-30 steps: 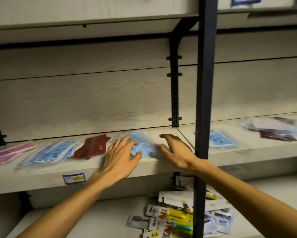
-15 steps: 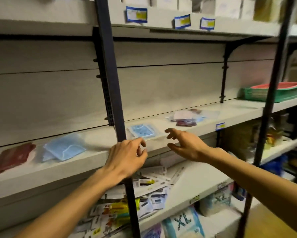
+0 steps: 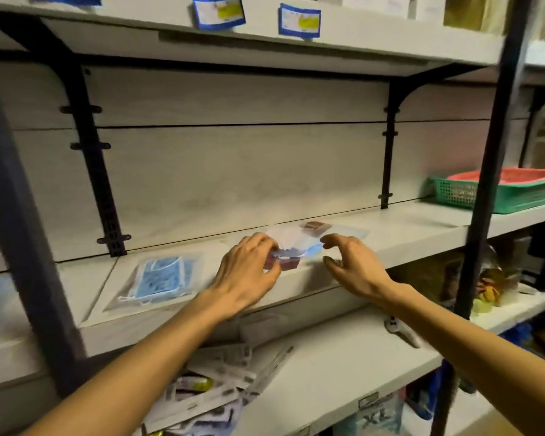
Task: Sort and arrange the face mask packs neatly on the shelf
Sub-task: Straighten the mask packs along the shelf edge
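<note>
**Both hands at the mixed pile of mask packs on the middle shelf**

Head view: the shelf (image 3: 406, 237) runs across the frame, rising slightly toward 3 o'clock. At its centre lies a loose pile of mask packs (image 3: 299, 243) in clear sleeves: white, dark red and pale blue packs overlapping, blurred, so no single pack's heading can be read; the pile as a whole stretches from about 8 o'clock to 2 o'clock, roughly along the shelf's front edge.

The left hand (image 3: 249, 275) sits on the pile's 9 o'clock end, fingers (image 3: 264, 243) curled down onto the packs; whether they pinch a pack or only press on it cannot be told. The right hand (image 3: 349, 262) is at the pile's 3 o'clock end, just beside it, with fingers spread and bent, holding nothing that can be seen.

At 9 o'clock from the left hand, apart from the pile, a blue mask pack (image 3: 161, 278) lies flat on the shelf, its long axis running from 8 o'clock to 2 o'clock.

At the shelf's far 3 o'clock end stands a green basket (image 3: 516, 196) with a red tray (image 3: 516, 176) nested in it. On the shelf below, at 6 o'clock, is a heap of carded packets (image 3: 214, 385). Blue-edged price tags (image 3: 299, 20) hang on the shelf above.
</note>
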{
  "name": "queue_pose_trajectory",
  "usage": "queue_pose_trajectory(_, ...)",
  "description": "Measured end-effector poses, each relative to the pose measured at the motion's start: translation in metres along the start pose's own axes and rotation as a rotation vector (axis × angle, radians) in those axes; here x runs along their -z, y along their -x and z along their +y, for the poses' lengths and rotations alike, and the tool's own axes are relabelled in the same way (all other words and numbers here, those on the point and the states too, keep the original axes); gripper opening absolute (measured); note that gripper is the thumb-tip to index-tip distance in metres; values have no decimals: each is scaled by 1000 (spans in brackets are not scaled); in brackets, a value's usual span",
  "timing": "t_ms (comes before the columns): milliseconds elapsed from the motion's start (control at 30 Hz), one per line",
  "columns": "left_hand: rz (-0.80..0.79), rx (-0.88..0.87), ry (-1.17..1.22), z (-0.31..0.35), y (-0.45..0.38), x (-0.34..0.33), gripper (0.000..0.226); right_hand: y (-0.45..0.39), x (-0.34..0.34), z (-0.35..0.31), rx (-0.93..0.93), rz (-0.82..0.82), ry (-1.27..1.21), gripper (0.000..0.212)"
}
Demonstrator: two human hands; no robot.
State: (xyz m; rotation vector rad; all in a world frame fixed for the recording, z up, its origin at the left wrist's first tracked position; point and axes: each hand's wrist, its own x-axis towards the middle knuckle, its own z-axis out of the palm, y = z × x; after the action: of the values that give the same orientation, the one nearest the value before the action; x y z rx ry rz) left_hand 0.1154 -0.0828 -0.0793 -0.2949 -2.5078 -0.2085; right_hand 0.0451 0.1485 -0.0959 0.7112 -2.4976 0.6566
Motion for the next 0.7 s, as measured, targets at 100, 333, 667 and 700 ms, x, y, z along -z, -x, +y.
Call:
queue_pose_trajectory(100, -27, 91, -13, -5, -35, -30, 37, -25, -3, 27, 69, -9, 22, 41)
queue_pose_trajectory(333, -245, 330, -23, -29, -70, -62, 82, -77, -15, 55, 138, -4, -128, 41)
queue_pose_trajectory(667, 274, 746, 504, -50, -79, -68, 14, -116, -51, 53, -32, -60, -314, 58)
queue_pose_trajectory(700, 285, 781, 616, -52, -79, -67, 12, -116, -56, 50, -7, -107, -250, 69)
